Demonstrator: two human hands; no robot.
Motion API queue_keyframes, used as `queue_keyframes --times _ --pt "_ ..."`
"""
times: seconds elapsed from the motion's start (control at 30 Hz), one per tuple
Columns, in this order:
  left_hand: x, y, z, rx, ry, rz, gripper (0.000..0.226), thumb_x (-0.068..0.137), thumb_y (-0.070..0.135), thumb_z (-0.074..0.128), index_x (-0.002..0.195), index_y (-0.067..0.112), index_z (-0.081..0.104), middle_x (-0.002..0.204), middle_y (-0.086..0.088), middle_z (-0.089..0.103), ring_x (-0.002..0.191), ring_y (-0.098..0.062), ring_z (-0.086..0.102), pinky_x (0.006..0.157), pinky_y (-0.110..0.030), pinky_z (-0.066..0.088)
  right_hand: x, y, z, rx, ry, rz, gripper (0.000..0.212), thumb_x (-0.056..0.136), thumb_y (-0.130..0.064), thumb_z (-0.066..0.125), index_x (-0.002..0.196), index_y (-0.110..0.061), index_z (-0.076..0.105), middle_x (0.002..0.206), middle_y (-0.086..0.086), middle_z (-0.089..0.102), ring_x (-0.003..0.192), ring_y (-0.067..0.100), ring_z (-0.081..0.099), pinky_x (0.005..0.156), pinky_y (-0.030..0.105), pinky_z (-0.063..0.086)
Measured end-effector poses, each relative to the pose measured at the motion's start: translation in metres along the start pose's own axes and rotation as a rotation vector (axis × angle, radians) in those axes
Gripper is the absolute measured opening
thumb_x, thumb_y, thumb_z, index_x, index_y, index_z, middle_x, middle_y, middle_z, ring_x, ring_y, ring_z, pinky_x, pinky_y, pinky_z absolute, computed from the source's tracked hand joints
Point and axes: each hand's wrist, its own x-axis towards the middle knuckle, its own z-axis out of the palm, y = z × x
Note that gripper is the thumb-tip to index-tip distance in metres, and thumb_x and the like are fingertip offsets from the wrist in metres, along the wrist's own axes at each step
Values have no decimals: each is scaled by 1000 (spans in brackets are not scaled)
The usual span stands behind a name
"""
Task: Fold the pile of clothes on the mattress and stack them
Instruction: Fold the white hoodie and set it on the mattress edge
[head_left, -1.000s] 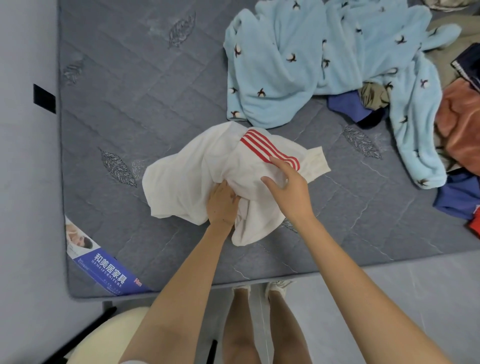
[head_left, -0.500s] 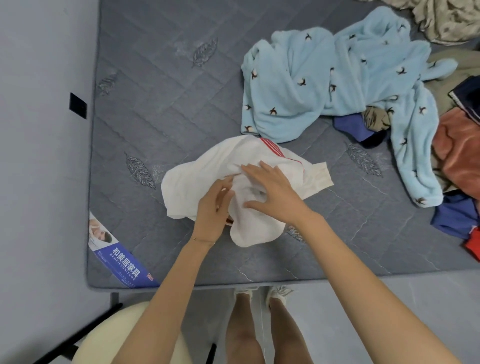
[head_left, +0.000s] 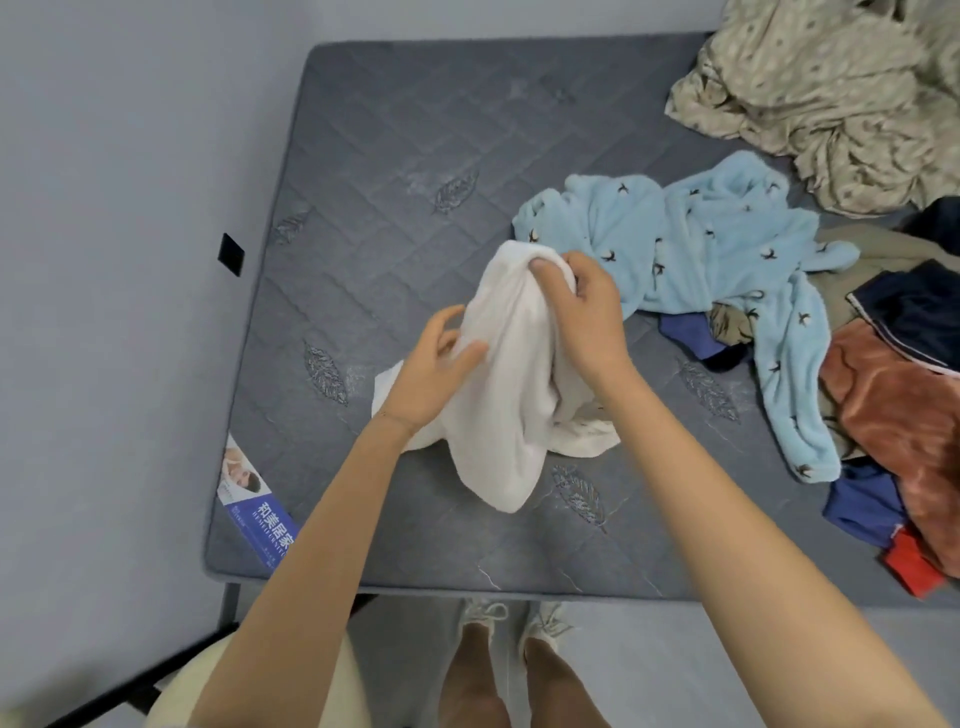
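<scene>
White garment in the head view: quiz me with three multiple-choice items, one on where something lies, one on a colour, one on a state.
1. Where does the light blue fleece garment lie relative to the white garment?
A. Left of it
B. Right of it and farther from the person
C. Under it

2. What colour is the mattress?
A. Grey
B. Green
C. Beige

3. What state is the white garment in?
A. Folded flat
B. Stacked on other clothes
C. Gripped at its top by the right hand, lower part on the mattress

Answers:
1 B: the fleece spreads past the right hand.
2 A: the quilted surface is grey.
3 C: the right hand's fingers bunch the cloth, and the left hand touches its side.
</scene>
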Motion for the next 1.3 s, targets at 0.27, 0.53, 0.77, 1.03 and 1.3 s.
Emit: queue_keyframes --times 0.27,0.53,0.77,1.03,1.3 --pt "4 86 -37 -121 470 158 31 90 20 63 66 13 45 64 -4 37 59 -9 34 55 -23 29 21 -110 -38 63 169 -137 47 89 -24 65 62 -19 27 59 -7 23 53 4 23 50 19 22" --pt "8 197 -89 -184 616 453 44 85 13 63 56 24 32 51 16 30 54 -3 27 54 -21 27 13 -151 -51 119 291 -158 49 83 -28 69 57 -20 29 52 -11 23 52 6 23 50 21 22" --pt "6 220 -95 -155 571 541 43 86 14 63 56 25 33 58 10 30 56 -4 27 53 -22 26 21 -191 -66 122 329 -256 49 86 -26 67 57 -21 29 53 -11 22 53 6 21 50 22 20" --pt "0 243 -82 -190 452 471 47 87 22 63 48 32 37 52 16 31 57 -7 30 56 -23 29 27 -149 -70 -37 238 -100 15 90 -19 63 74 -21 65 73 -16 63 69 -4 55 70 16 41" --pt "11 216 -61 104 374 516 44 85 35 63 66 -3 52 70 -5 42 67 -9 37 59 -22 31 -16 -65 -37 -108 78 122 30 86 -27 71 111 -11 66 99 -1 64 95 14 59 82 22 48"
